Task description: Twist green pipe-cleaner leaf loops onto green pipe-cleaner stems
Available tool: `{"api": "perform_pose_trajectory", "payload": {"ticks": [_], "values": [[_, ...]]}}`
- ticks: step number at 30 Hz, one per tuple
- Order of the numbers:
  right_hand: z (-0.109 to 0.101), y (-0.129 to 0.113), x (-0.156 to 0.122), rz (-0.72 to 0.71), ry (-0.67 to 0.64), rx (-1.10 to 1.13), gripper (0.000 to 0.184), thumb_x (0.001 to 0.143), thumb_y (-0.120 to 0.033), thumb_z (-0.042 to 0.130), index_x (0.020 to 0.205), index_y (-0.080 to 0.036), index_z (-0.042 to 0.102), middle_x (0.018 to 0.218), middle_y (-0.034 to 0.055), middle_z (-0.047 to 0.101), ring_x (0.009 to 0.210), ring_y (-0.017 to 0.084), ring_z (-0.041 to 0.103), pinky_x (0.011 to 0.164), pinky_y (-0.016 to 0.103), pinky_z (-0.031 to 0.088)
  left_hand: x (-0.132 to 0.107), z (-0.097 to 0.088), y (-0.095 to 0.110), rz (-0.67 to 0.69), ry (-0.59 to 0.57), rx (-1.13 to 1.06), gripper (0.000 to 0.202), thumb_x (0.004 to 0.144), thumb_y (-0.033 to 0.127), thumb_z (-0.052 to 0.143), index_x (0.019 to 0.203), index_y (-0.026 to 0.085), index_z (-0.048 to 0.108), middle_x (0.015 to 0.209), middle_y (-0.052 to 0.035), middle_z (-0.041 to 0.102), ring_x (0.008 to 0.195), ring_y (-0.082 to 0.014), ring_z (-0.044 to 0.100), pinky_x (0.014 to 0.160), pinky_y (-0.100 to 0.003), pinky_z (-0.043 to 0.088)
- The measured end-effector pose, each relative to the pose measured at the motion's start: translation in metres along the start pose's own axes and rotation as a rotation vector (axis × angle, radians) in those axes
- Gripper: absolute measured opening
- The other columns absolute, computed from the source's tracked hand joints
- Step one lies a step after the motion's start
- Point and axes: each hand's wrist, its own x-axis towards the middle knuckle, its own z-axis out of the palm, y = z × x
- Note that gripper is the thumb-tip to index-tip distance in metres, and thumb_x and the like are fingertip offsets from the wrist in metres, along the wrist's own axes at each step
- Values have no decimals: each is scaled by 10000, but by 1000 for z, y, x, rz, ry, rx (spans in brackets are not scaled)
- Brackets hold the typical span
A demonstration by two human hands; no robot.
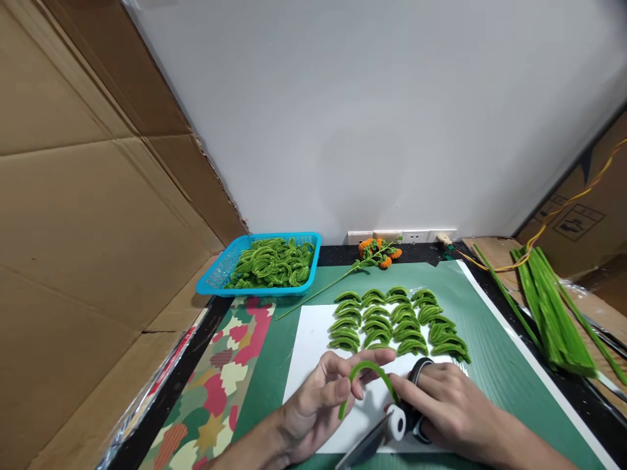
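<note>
A curved green pipe cleaner [371, 367] arches between my two hands. My left hand [323, 398] pinches one end of it between thumb and fingers, and its other fingertips lie under the arch. My right hand [450, 401] grips scissors [365, 440] by their black handles, the blades pointing down and left toward me. Its fingertips reach the far end of the pipe cleaner. Just beyond the hands, short curved green pieces [377, 323] lie in stacked rows on a white sheet [313, 339].
A blue basket [208, 281] full of curled green pieces stands at back left. A stem with orange flowers [377, 251] lies near the wall sockets [416, 236]. Long green pipe cleaners [553, 313] lie at right, by a yellow-orange cable [536, 235]. Cardboard [98, 215] walls the left side.
</note>
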Motion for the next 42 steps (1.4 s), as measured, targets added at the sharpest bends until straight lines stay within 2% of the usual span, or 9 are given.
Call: {"api": "perform_pose_trajectory", "payload": {"ticks": [7, 10, 13, 16, 18, 22, 27, 37, 42], "values": [[-1, 5, -6, 36, 38, -78, 630, 746, 31, 386, 1310, -115, 628, 603, -38, 570, 477, 179, 511, 501, 354, 271, 7, 5, 7, 8, 64, -153, 173, 899, 334, 911, 890, 179, 836, 1151, -78, 843, 1310, -346, 724, 1310, -565, 322], [-1, 8, -9, -6, 26, -31, 478, 906, 18, 393, 1298, -100, 641, 598, -35, 564, 471, 180, 503, 501, 359, 289, 7, 1, 9, 20, 92, -193, 150, 893, 302, 918, 911, 181, 831, 1180, -52, 823, 1288, -348, 734, 1274, -604, 390], [1, 6, -11, -75, -41, 16, 345, 1082, -120, 463, 1378, -102, 638, 623, -26, 609, 479, 180, 522, 498, 365, 283, 7, -2, 9, 24, 89, -199, 131, 906, 295, 905, 912, 186, 834, 1282, -72, 800, 1336, -357, 701, 1242, -617, 427], [0, 2, -8, -139, -50, 51, 336, 1109, -148, 494, 1407, -98, 640, 923, 72, 795, 553, 167, 591, 519, 361, 337, 7, 0, 8, 3, 60, -180, 135, 910, 304, 898, 888, 183, 843, 1328, -92, 786, 1368, -370, 675, 1235, -602, 426], [-1, -1, -5, -125, -15, 90, 280, 1105, -135, 510, 1326, -82, 673, 1054, 101, 816, 596, 160, 617, 531, 358, 366, 7, 2, 7, -17, 37, -161, 136, 908, 318, 897, 890, 189, 855, 1342, -102, 782, 1351, -360, 685, 1230, -569, 421], [-4, -3, -1, -63, -39, 105, 297, 1121, -108, 457, 1320, -58, 672, 744, 11, 714, 560, 164, 584, 521, 358, 350, 7, 6, 9, -39, 26, -45, 98, 877, 308, 913, 897, 219, 877, 1347, -127, 790, 1344, -321, 671, 1228, -497, 378], [-5, -4, 1, -69, -37, 70, 379, 1125, -77, 350, 1364, -25, 640, 615, -19, 615, 506, 162, 530, 505, 355, 329, 7, 5, 14, -129, 61, 251, 110, 865, 327, 897, 864, 217, 884, 1412, -152, 756, 1424, -380, 577, 1229, -532, 316], [-10, -6, 9, -74, -121, 121, 361, 1153, -125, 343, 1066, -116, 693, 599, -24, 565, 502, 161, 445, 506, 356, 306, 12, 8, 13, -213, -25, 559, 269, 943, 432, 815, 883, 187, 910, 1193, -135, 773, 1188, -333, 666, 1116, -442, 431], [-9, -2, 9, -99, -59, 78, 330, 1137, -96, 380, 1270, -83, 683, 624, -27, 593, 508, 169, 471, 506, 363, 301, 10, 6, 9, -180, 49, 445, 218, 933, 402, 846, 895, 193, 893, 1238, -129, 773, 1273, -335, 653, 1167, -447, 415]]}}
